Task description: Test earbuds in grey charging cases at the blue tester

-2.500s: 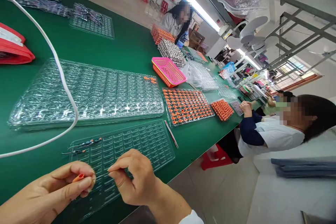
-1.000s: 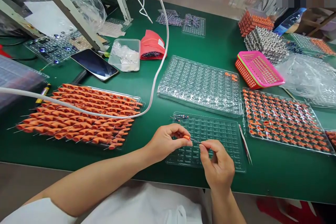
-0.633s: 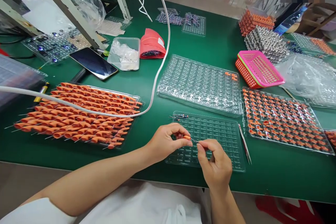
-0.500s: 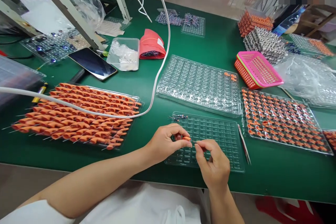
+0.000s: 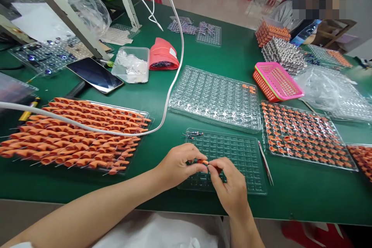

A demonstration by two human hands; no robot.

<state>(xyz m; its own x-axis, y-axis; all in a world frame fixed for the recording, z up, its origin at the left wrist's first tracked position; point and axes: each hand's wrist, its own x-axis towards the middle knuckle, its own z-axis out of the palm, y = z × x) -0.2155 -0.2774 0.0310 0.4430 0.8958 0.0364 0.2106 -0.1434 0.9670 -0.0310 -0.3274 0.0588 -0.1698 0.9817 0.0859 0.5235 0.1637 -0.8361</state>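
My left hand [image 5: 178,166] pinches a small orange plastic piece [image 5: 202,162] between thumb and forefinger. Right at the tip of that piece, my right hand [image 5: 229,181] has its thumb and forefinger pressed together; what sits between them is too small to make out. Both hands are over the near part of a clear tray with rows of small pockets [image 5: 232,151]. A few thin dark wired parts [image 5: 194,134] lie in its far left corner. Just right of this tray rests a pair of tweezers [image 5: 266,162].
At left, orange parts with thin wires [image 5: 78,135] fill a tray, crossed by a white cable [image 5: 162,118]. Behind my hands is a clear tray [image 5: 215,99] with several orange pieces. Another filled tray [image 5: 308,135], pink basket [image 5: 283,81], phone [image 5: 94,75] and plastic box [image 5: 130,66] surround them.
My right fingertips have come closer to my left ones; the thin wire that showed between them is now mostly hidden. The whole view has shifted slightly.
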